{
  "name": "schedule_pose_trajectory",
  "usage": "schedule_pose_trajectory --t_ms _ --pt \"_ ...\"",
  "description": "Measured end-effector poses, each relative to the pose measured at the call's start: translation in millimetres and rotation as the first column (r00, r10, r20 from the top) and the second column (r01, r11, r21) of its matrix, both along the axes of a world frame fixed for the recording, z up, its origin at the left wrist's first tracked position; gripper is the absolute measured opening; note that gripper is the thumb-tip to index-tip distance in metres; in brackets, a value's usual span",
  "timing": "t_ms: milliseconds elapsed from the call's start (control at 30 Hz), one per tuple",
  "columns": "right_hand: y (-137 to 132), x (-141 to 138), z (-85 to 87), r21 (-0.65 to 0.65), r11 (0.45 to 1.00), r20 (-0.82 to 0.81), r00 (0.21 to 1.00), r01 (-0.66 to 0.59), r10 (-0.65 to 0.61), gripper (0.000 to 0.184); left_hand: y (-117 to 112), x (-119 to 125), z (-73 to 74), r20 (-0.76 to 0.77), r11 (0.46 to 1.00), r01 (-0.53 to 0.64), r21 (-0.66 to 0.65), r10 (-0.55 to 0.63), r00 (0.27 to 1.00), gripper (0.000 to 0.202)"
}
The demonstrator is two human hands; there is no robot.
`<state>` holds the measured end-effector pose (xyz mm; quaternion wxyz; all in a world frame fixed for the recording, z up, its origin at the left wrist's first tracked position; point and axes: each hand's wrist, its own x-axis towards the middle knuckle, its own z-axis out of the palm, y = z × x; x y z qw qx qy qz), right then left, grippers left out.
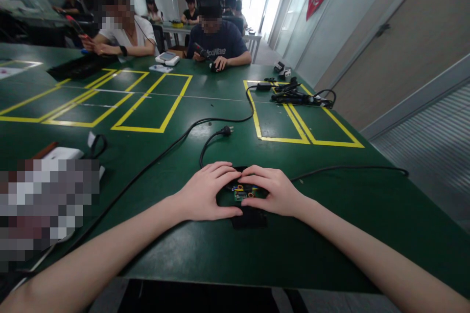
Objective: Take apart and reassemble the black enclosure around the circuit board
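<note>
A small green circuit board (pixel 240 195) with copper-wound coils and coloured parts lies at the table's near middle, between my two hands. My left hand (pixel 205 193) curves around its left side, fingers at the far edge and thumb at the near edge. From the other side my right hand (pixel 278 190) closes around it, the thumb against the board and fingertips meeting those of the left hand. A dark flat piece (pixel 249 220) shows just below the thumbs. Fingers hide much of the board and the black material around it.
A black plug (pixel 226 130) on a short cord lies beyond my left hand. One long black cable (pixel 176 142) crosses the green table (pixel 176 249); another cable (pixel 352 168) runs right. Bundled black cords (pixel 293 93) lie at the far right. Two people sit opposite.
</note>
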<state>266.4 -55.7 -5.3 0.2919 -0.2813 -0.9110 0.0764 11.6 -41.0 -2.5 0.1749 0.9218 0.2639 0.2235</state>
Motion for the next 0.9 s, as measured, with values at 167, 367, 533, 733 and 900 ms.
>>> schedule_pose_trajectory --t_ms 167,367,533,733,900 --pt "3 3 2.1 0.041 0.997 0.027 0.997 0.065 -0.066 0.031 5 -2 -2.4 0.041 1.000 0.006 -0.002 -0.006 0.999 0.057" --pt "5 11 11.7 0.019 0.996 -0.013 0.996 -0.085 0.085 0.015 10 -5 2.7 0.115 0.998 0.057 0.027 -0.060 0.992 0.023" --pt "6 16 14.8 -0.014 0.995 0.015 0.995 -0.100 0.100 0.012 8 -7 5.7 0.098 0.997 0.056 0.044 -0.060 0.993 0.015" --pt "6 20 13.8 -0.101 0.993 0.084 0.994 -0.058 0.067 0.012 5 -6 6.8 0.013 0.995 0.096 -0.030 -0.095 0.995 0.012" --pt "6 20 15.8 -0.065 0.997 0.099 0.994 -0.029 0.036 0.013 1 -3 5.9 -0.026 0.997 0.067 -0.044 -0.068 0.997 0.010"
